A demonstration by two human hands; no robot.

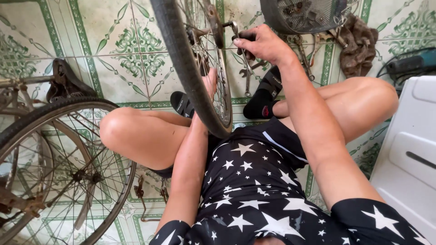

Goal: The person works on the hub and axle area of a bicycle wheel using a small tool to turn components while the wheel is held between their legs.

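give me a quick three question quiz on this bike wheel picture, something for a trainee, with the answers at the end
1. True or false: the right hand grips a wrench at the hub of the upright wheel.
2. What does the left hand touch? A) the wire basket B) the spokes of the upright wheel C) the saddle
3. Fill in: a second wheel lies at the person's ____ side.

Key: 1 true. 2 B. 3 left.
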